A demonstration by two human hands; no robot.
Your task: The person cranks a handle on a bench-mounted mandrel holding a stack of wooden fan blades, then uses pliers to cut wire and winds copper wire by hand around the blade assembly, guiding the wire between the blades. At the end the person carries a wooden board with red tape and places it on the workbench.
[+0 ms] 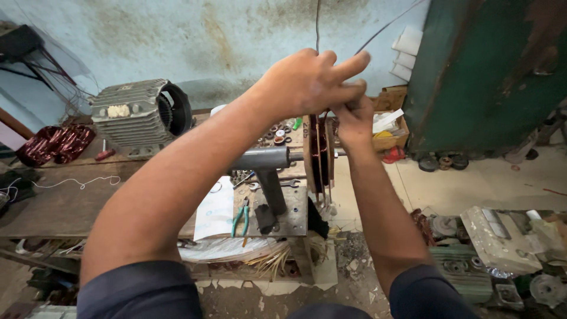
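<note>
My left hand [307, 82] and my right hand [354, 121] meet above a wooden winding former [319, 155] that carries copper wire and sits on the shaft of a grey metal winder [269, 160]. The left hand's fingers stretch rightward over the right hand. Thin copper wire [318, 23] runs up from the hands toward the top of the view. The right hand's fingers are bunched at the top of the former, apparently pinching the wire; the left hand hides the grip.
A ribbed grey motor housing [139, 115] and a dark red coil bundle [53, 142] lie on the wooden bench [65, 204]. Green-handled pliers [241, 220] rest by the winder base. A cardboard box [391, 124] sits behind, a green door [484, 71] and scrap motor parts [496, 248] at the right.
</note>
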